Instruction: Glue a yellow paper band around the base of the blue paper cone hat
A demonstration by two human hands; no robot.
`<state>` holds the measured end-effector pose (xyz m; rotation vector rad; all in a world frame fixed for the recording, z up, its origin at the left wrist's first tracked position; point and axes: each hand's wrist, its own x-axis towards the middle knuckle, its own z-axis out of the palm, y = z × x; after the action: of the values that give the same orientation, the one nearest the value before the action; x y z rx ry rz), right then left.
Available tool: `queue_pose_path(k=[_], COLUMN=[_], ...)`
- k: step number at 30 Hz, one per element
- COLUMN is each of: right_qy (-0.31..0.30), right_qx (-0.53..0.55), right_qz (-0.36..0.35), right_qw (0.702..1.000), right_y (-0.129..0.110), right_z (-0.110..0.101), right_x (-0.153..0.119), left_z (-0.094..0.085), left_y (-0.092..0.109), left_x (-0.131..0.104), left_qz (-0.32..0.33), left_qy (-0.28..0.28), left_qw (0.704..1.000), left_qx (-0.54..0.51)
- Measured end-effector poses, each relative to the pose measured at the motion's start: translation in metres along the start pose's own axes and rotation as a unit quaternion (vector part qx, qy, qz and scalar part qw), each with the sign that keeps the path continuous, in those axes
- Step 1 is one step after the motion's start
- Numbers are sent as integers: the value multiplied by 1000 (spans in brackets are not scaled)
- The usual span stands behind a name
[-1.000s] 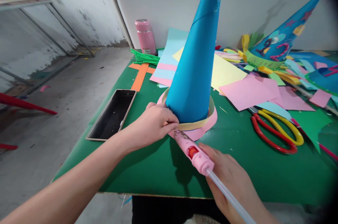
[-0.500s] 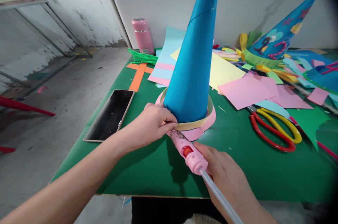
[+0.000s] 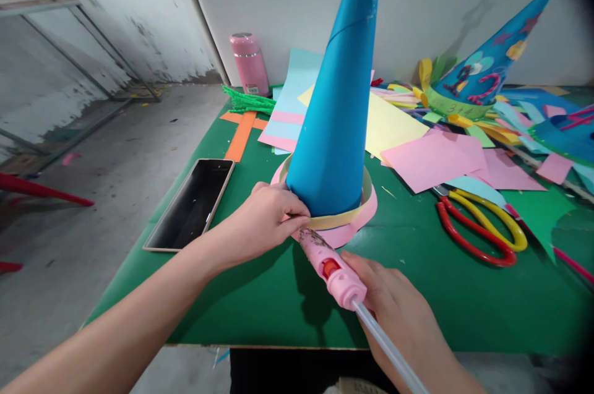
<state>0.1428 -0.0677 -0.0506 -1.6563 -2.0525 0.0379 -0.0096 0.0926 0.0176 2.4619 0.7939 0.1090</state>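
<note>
A tall blue paper cone (image 3: 331,115) stands on the green table, ringed at its base by a pale yellow paper band (image 3: 336,221) and a pink paper strip (image 3: 346,235). The fingers of my left hand (image 3: 273,214) pinch the yellow band at the cone's lower left edge. In my right hand (image 3: 399,301) is a pink glue gun (image 3: 331,267), a clear glue stick (image 3: 387,347) coming out of its back end. The gun's nozzle points at the band, close beside my left fingertips. Its handle is hidden.
A phone (image 3: 191,205) lies at the left, with orange paper strips (image 3: 241,137) and a pink bottle (image 3: 249,65) behind it. Scissors (image 3: 482,227) with red and yellow handles lie right, before pink sheets (image 3: 434,156). A decorated cone hat (image 3: 487,66) stands at the back right.
The whole view has shifted very slightly. Both hands, the glue gun and the blue cone keep nearly the same places relative to one another.
</note>
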Motion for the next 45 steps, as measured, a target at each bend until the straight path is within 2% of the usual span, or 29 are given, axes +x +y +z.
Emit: queue_pose_path(k=[10,22,31,38,45], right_qy=[-10,-30,17,15,-9], right_qx=[13,43,6,23,26], right_qz=[21,31,0,6,-1], right_qw=[1000,998,1000,1000,1000], right_y=[-3,4,8,10,5], right_z=[0,-9,-18,-20,-15], right_x=[4,-8,-10,-14,-6], left_z=[0,0,2,2,0], left_y=[-1,2,-1,-1,2], left_x=[-2,-1,-1,0,0], left_qz=[-8,-16,-8,-7,-22], left_qy=[-9,-14,-8,-7,-10], left_qw=[1000,1000,1000,1000,1000], left_qx=[5,0,17,13,-4])
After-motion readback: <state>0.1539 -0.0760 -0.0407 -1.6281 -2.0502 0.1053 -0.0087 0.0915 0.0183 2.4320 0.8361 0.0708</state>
